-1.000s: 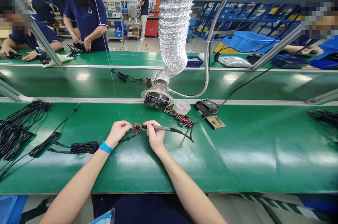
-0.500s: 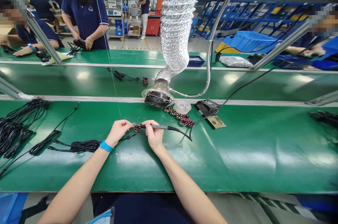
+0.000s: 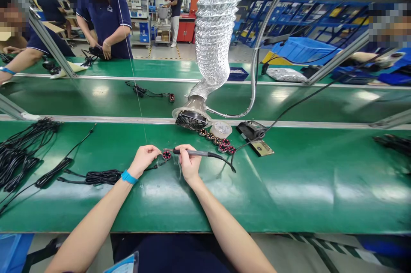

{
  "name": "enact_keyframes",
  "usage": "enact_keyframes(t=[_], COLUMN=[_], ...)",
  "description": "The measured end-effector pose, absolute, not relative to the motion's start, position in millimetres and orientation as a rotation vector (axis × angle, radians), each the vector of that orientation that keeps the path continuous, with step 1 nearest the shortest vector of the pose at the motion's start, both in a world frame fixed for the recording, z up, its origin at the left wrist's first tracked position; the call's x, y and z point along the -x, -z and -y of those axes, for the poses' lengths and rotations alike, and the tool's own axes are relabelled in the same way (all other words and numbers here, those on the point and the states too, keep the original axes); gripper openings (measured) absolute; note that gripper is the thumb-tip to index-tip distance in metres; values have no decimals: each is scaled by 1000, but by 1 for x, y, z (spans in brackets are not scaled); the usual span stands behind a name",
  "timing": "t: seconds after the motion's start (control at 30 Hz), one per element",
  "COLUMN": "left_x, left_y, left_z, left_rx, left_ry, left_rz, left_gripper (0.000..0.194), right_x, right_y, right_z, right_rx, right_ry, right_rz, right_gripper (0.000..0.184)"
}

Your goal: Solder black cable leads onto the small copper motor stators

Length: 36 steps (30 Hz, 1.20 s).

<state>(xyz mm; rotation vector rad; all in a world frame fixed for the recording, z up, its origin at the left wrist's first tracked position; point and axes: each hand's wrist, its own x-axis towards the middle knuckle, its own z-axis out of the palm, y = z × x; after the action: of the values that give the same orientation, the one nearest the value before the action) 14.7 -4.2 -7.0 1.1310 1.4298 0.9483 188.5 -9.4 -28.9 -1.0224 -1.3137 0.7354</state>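
My right hand point(image 3: 189, 163) grips a soldering iron point(image 3: 201, 153) like a pen, its tip pointing left above a small round motor stator point(image 3: 166, 155) with red and black windings. My left hand point(image 3: 145, 161) is pinched closed at the stator's left side. A thin solder wire point(image 3: 136, 88) hangs from above and runs down to those fingers; its end is hidden by them. From the stator a black cable leads left under my left wrist to a bundled coil point(image 3: 102, 177). A faint pale wisp shows below the iron's tip.
Several more stators point(image 3: 221, 142) lie beside a roll of clear tape point(image 3: 221, 129) and a soldering iron stand point(image 3: 255, 136). A fume extractor point(image 3: 192, 116) hangs behind my hands. Black cables point(image 3: 22, 153) pile at left. Another stator point(image 3: 171, 97) lies on the far belt. Co-workers stand opposite.
The iron's tip lifts slightly off the stator, as my right hand shifts a little. On the far belt, the cabled stator slides left. The co-worker at far left moves an arm.
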Motion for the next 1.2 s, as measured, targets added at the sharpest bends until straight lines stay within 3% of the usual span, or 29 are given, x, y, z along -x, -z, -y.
enact_keyframes(t=[0.4,0.6,0.83,1.2], left_x=[-13,-15,-14,-5], left_y=[9,5,4,8], left_z=[3,6,10,13], left_rx=[-1143,-1165,-1279,-1442], left_ry=[-928,-916,-907,-799], left_rz=[-1434,-1426,-1360,-1331], left_gripper=[27,25,29,32], right_x=[-185,-177,-171,-169], right_y=[20,17,30,33], right_z=[12,8,1,6], right_rx=[1035,1001,830,832], right_ry=[-781,-693,-694,-595], right_rz=[1279,1517,1729,1788], right_gripper=[30,21,45,44])
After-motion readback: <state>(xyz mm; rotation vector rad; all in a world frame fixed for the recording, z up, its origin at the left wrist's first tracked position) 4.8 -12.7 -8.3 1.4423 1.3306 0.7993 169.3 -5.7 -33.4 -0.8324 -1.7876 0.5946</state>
